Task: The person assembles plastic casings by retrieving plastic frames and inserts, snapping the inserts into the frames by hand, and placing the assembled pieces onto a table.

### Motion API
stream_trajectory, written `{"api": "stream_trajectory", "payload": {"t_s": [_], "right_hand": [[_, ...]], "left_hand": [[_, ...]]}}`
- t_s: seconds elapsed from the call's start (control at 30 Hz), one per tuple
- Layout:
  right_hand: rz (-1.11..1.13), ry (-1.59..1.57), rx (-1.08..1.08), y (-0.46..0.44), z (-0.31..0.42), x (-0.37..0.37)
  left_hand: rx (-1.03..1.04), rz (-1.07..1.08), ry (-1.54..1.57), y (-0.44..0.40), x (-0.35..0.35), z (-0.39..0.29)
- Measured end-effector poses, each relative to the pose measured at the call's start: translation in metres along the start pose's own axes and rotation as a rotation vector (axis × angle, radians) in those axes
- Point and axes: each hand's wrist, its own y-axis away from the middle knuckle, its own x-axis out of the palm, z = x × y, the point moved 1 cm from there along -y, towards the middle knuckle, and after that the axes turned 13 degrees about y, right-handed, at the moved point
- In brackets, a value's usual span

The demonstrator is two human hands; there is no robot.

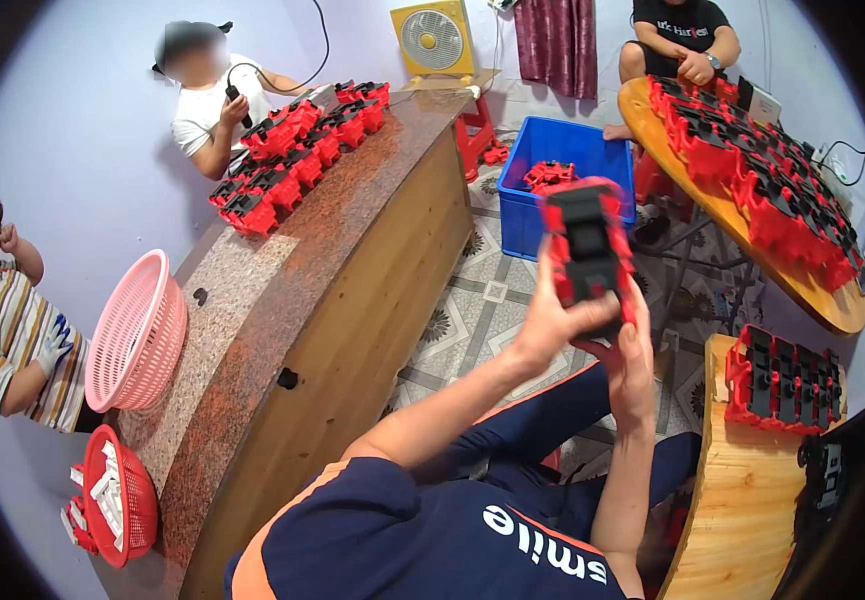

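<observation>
In the head view I hold up a red-and-black plastic assembly (585, 230), slightly blurred, in front of the blue crate. My left hand (551, 318) grips its lower left side, with the thumb across the front of the black lower part. From below and to the right, my right hand (633, 365) closes around the bottom end, fingers along its right edge. Part of that lower end is hidden by my hands. Behind it, the blue crate (518, 215) on the floor contains similar red pieces (551, 175).
Rows of similar assemblies stand on the stone-topped counter (343, 235), the oval wooden table (643, 110) and a wooden board (743, 500) at right. A pink basket (143, 330) and a red basket (143, 510) are left. Three other people are around; one holds a corded tool (238, 100).
</observation>
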Motion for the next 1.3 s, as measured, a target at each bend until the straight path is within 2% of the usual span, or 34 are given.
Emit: {"api": "stream_trajectory", "payload": {"t_s": [0.07,0.13,0.17,0.2,0.23,0.27,0.37,0.47,0.53,0.57,0.6,0.7,0.77,0.83,0.9,0.97,1.0,1.03,1.07,1.1,1.13,1.17,1.2,1.23,1.27,1.3], "right_hand": [[-0.009,0.132,0.065,-0.011,-0.002,0.008],[-0.011,0.192,0.082,-0.007,-0.013,0.000],[0.004,0.252,0.138,0.001,-0.022,-0.009],[0.014,0.310,0.191,0.011,-0.031,-0.017],[-0.012,0.294,0.236,0.026,-0.039,-0.024],[-0.027,0.305,0.325,0.041,-0.047,-0.033],[-0.202,0.335,0.455,0.084,-0.055,-0.042],[-0.345,0.359,0.535,0.121,-0.061,-0.046],[-0.417,0.376,0.585,0.139,-0.062,-0.041],[-0.449,0.373,0.621,0.144,-0.060,-0.037],[-0.478,0.370,0.657,0.148,-0.058,-0.034],[-0.466,0.369,0.666,0.159,-0.070,-0.034],[-0.447,0.384,0.653,0.168,-0.067,-0.031],[-0.480,0.432,0.672,0.168,-0.061,-0.031],[-0.598,0.575,0.485,0.179,-0.059,-0.041],[-0.869,0.787,0.348,0.176,-0.030,-0.053],[-1.057,0.831,0.237,0.175,-0.015,-0.061],[-1.170,0.965,0.177,0.177,0.005,-0.075],[-1.362,0.968,0.146,0.178,0.021,-0.085],[-1.409,1.272,0.046,0.184,0.036,-0.111],[-1.493,1.133,-0.025,0.186,0.047,-0.137],[-1.469,1.088,-0.001,0.186,0.064,-0.165],[-1.464,0.972,0.029,0.190,0.075,-0.192],[-1.455,0.856,0.069,0.190,0.082,-0.223],[-1.463,0.758,0.159,0.186,0.086,-0.252],[-1.463,0.661,0.246,0.181,0.090,-0.278]], "left_hand": [[-0.165,-0.324,0.213,-0.026,-0.029,-0.019],[-0.100,-0.521,0.169,-0.085,-0.098,-0.032],[0.059,-0.671,0.143,-0.124,-0.142,-0.037],[0.223,-0.665,0.088,-0.147,-0.164,-0.062],[0.467,-0.740,-0.014,-0.190,-0.226,-0.068],[0.494,-0.915,-0.042,-0.227,-0.282,-0.083],[0.332,-1.084,0.043,-0.286,-0.370,-0.120],[0.247,-1.066,0.136,-0.348,-0.472,-0.122],[0.147,-1.129,0.138,-0.374,-0.501,-0.120],[0.133,-1.088,0.125,-0.389,-0.516,-0.119],[0.151,-1.040,0.138,-0.394,-0.514,-0.118],[0.014,-1.000,0.102,-0.381,-0.469,-0.123],[0.009,-0.834,0.088,-0.374,-0.476,-0.125],[0.025,-0.558,0.137,-0.371,-0.492,-0.128],[0.117,-0.362,0.280,-0.380,-0.484,-0.119],[0.378,-0.896,-0.182,-0.254,-0.197,-0.066],[0.527,-0.794,-0.314,-0.257,-0.218,-0.026],[0.482,-0.476,-0.234,-0.220,-0.146,0.011],[0.391,-0.172,-0.139,-0.182,-0.074,0.048],[0.233,-0.057,-0.200,-0.147,-0.034,0.092],[-0.020,0.082,-0.170,-0.115,0.001,0.138],[-0.262,0.229,-0.047,-0.075,0.059,0.142],[-0.564,0.331,0.025,-0.047,0.083,0.159],[-0.739,0.304,0.094,-0.028,0.107,0.175],[-0.816,0.321,0.093,-0.017,0.124,0.193],[-0.807,0.362,0.039,-0.012,0.138,0.209]]}}
